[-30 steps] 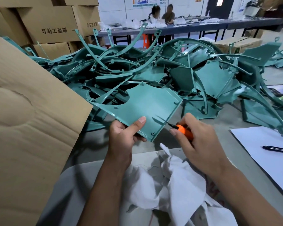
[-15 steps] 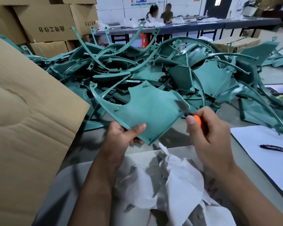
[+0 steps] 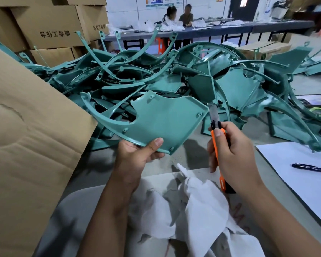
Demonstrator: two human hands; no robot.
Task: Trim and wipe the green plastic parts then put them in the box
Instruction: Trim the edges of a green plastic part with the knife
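My left hand (image 3: 137, 156) grips the near edge of a flat green plastic part (image 3: 161, 119) with a curved arm, thumb on top, holding it above the table. My right hand (image 3: 232, 154) holds an orange utility knife (image 3: 216, 145) upright. Its blade (image 3: 213, 113) sits at the part's right corner. A white rag (image 3: 198, 210) lies crumpled on the table just below my hands. A big heap of the same green parts (image 3: 193, 76) fills the table behind. The tall cardboard flap (image 3: 26, 136) of a box stands at my left.
White paper (image 3: 295, 175) with a black pen (image 3: 311, 168) lies at the right. A phone (image 3: 315, 101) rests further back on the right. Stacked cardboard cartons (image 3: 50, 30) stand at the back left. Two people sit at a far table (image 3: 193, 33).
My left hand has lifted and tilted the green part up. My right hand has swung the knife from the part's near edge up to its right corner, blade now upright.
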